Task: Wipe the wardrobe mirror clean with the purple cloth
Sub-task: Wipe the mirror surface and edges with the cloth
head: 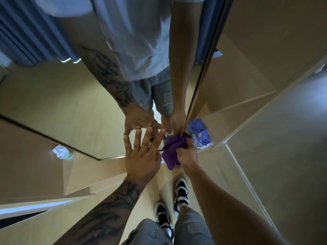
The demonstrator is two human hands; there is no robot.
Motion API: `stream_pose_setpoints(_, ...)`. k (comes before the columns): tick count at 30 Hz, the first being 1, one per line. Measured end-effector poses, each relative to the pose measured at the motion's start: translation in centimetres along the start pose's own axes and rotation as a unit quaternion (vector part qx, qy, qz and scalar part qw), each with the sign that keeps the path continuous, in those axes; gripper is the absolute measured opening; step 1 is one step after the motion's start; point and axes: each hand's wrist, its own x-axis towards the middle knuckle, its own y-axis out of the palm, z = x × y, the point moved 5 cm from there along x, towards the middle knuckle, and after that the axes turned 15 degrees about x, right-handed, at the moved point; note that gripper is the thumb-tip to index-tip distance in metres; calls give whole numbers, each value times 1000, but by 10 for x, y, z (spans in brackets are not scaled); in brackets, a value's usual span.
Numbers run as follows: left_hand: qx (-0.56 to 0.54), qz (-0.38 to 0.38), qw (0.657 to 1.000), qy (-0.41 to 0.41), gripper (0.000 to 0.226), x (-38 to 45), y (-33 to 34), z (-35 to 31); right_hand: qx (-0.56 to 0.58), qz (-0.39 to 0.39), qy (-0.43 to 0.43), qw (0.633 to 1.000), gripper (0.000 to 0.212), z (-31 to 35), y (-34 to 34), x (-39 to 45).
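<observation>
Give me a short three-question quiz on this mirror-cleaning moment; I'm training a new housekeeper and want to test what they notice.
1. True or false: the left hand is spread open, fingertips at the wardrobe's mirror panel.
2. Which hand has its grip on the bunched purple cloth? A) left B) right C) both
3. Fill in: the cloth is pressed near the mirror's ____ corner, by its dark metal edge strip.

Key: 1 true. 2 B, the right hand. 3 lower right.
</observation>
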Motion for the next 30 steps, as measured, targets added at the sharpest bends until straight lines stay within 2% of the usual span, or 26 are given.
stream_pose_setpoints(2, 1, -4, 1000, -4, 98, 1, 0, 0, -11, -2, 4, 1000, 58, -11, -4, 11)
stream_pose_setpoints(7, 1, -20, 1000, 1, 92, 2, 2, -1, 65, -11, 72, 995, 58, -45, -14, 41)
stream_pose_setpoints(12, 7, 0, 1000, 2, 88, 1, 0, -1, 126, -26, 133, 983, 56, -59, -22, 56)
stream_pose_setpoints(16, 3, 9, 1000, -5, 87, 3, -4, -1, 198, -11, 204, 959, 79, -80, -18, 59)
stream_pose_setpoints(18, 8, 13, 1000, -6, 93, 3, -4, -2, 226, 6, 243, 944, 80, -91, -14, 56)
stream_pose_setpoints(22, 13, 17, 1000, -1, 94, 2, -2, -2, 277, 51, 225, 933, 68, -87, -11, 59)
stream_pose_setpoints(25, 20, 7, 1000, -4, 91, 2, -1, -4, 253, -15, 232, 939, 55, -73, -13, 54)
stream_pose_setpoints(28, 17, -2, 1000, -5, 85, 3, -1, -4, 195, -39, 157, 967, 49, -38, -20, 46)
stream_pose_setpoints(30, 18, 6, 1000, -11, 88, 4, 0, -5, 211, -2, 115, 971, 49, -13, -14, 32)
